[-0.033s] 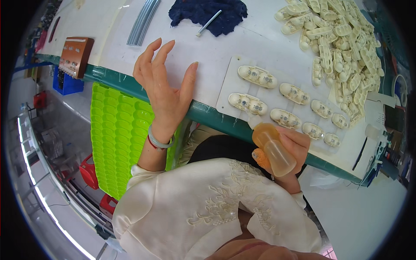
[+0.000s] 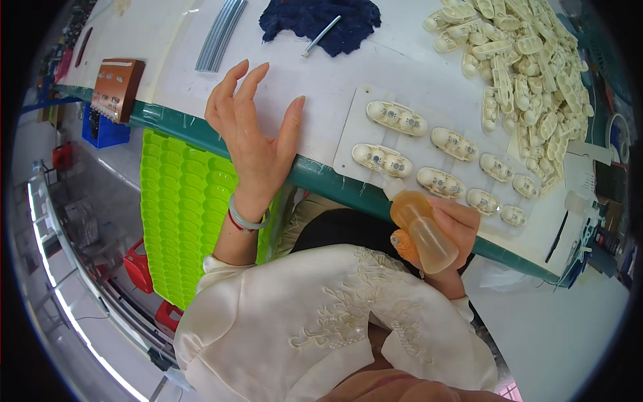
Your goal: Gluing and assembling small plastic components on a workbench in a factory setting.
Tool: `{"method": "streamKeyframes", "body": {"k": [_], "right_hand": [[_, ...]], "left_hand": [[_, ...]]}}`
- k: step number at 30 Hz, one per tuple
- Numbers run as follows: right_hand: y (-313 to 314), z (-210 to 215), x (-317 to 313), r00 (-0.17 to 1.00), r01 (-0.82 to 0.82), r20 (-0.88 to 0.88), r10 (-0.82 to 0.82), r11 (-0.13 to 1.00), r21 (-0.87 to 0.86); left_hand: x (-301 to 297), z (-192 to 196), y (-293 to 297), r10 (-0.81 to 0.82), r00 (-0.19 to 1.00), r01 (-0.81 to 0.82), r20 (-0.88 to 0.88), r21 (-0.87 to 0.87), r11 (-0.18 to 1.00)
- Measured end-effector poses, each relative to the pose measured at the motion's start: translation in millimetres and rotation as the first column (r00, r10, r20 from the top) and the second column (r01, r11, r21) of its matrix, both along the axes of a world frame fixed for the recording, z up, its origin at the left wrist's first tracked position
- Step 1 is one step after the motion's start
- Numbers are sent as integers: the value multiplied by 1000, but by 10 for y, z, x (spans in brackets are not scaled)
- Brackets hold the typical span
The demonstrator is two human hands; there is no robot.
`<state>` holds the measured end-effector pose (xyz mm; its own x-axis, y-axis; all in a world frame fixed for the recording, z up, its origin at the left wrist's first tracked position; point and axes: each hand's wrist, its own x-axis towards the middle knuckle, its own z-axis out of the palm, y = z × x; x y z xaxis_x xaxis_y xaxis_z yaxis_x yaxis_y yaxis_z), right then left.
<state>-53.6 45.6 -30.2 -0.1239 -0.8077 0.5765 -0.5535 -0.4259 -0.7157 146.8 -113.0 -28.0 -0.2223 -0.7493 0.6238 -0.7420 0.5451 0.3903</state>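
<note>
My right hand [image 2: 457, 224] is wrapped round a translucent amber squeeze bottle [image 2: 429, 234], with an orange cover on one fingertip. The bottle tilts so that its pale nozzle points at the lower edge of a cream plastic part [image 2: 382, 161]; whether the two touch I cannot tell. That part lies at the near left of a white plate [image 2: 355, 124] bearing two rows of similar cream parts with small grey metal pieces inside. Fingers spread and holding nothing, my left hand [image 2: 251, 130] hovers at the table's front edge, left of the plate.
A large heap of cream parts [image 2: 529, 74] covers the far right. Grey rods [image 2: 222, 37] and a dark blue cloth [image 2: 315, 23] with a metal rod [image 2: 323, 35] lie at the back. A brown block [image 2: 118, 89] sits far left, above a bright green ribbed tray [image 2: 174, 214].
</note>
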Motion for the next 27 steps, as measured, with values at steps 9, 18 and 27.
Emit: {"method": "streamKeyframes", "body": {"k": [9,18,27], "right_hand": [[227,-32,-179,995,64,79,-58,995,-80],[153,-69,-103,995,6,99,-1,999,-52],[173,-46,-137,997,3,72,2,997,-78]], "left_hand": [[5,-15,7,7,1000,-7,25,3,1000],[-39,-8,1,8,997,-10,73,17,1000],[-25,9,15,13,998,-15,60,32,999]]}}
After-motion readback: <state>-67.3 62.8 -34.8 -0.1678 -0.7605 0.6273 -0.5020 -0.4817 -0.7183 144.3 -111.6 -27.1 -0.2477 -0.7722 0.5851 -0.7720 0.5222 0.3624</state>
